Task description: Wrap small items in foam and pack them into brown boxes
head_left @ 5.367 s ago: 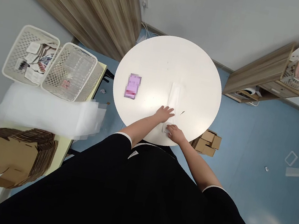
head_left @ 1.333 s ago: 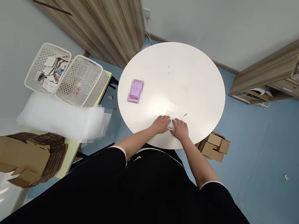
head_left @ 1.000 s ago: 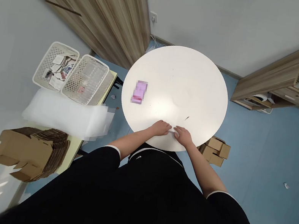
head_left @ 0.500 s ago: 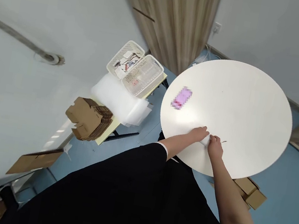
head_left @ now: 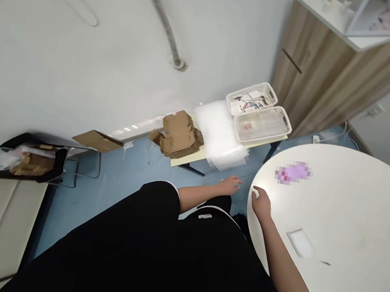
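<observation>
- The right hand [head_left: 261,203] rests at the rim of the round white table [head_left: 369,207], fingers lightly curled, with nothing clearly held; a small pale spot at the fingertips is too small to make out.
- The left hand [head_left: 229,186] hangs just off the table's rim, over the blue floor [head_left: 126,194], fingers loosely parted and narrow, holding nothing that shows.
- A black sleeve [head_left: 159,200] covers the upper left arm, nearest the table's edge on that side.
- The folded white sheet [head_left: 300,242] lies flat on the table, near the rim by the right forearm, with no hand on it and its edges squared; it looks finished as a flat piece, though its contents cannot be told.
- A dark speck [head_left: 325,263] sits just beside that sheet on the table.
- A pink packet [head_left: 293,173], blurred, lies on the table near the far rim, well apart from the sheet and from both hands.
- Beyond the table, a pale yellow desk [head_left: 193,158] bears a pile of translucent foam sheets [head_left: 216,129], a stack of flat cardboard mailers [head_left: 177,135] and two plastic baskets [head_left: 258,117], which hold papers and small items.
- Farther from the table stands a wooden cabinet [head_left: 314,66], against the wall.
</observation>
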`<state>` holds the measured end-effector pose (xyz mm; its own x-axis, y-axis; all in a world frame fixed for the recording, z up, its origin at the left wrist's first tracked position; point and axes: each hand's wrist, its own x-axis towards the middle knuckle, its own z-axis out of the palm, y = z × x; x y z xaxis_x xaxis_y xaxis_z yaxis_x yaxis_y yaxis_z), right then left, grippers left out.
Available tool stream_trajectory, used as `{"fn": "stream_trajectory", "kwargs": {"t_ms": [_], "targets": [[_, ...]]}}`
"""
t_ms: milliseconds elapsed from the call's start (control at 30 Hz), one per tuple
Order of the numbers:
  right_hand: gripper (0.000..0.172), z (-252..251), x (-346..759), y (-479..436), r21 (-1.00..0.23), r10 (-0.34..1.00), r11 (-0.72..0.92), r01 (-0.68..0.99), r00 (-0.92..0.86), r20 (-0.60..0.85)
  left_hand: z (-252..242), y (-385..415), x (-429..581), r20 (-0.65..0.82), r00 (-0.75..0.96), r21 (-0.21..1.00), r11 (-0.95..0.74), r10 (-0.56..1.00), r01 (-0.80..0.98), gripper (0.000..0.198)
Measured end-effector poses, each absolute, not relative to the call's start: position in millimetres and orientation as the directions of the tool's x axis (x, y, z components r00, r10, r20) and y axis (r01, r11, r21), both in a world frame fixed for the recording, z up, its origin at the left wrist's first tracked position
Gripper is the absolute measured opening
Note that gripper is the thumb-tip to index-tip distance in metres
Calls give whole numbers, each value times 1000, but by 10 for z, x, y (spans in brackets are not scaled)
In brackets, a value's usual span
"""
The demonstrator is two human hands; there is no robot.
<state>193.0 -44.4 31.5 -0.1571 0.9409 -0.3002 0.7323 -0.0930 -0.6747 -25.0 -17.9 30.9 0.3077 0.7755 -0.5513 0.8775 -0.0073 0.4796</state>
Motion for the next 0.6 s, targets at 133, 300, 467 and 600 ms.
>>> {"fn": "stream_trajectory", "kwargs": {"t_ms": [133, 300, 467, 600], "targets": [[39, 422, 1050, -44, -746, 875, 38, 665, -383, -296, 450, -186, -1381, -476, 37, 408, 183, 879, 895, 37], [37, 471, 83, 309, -716, 809, 68, 695, -459, -368, 551, -238, -2710, -360, -225, 377, 362, 905, 852, 35], [34, 524, -1099, 662, -622, 812, 98, 777, -424, -401, 604, -319, -3994, -347, -496, 281, 593, 796, 755, 32], [36, 573, -1832, 995, -464, 861, 155, 872, -350, -370, 574, -259, -4571, -406, -542, 259, 662, 736, 704, 30]]}}
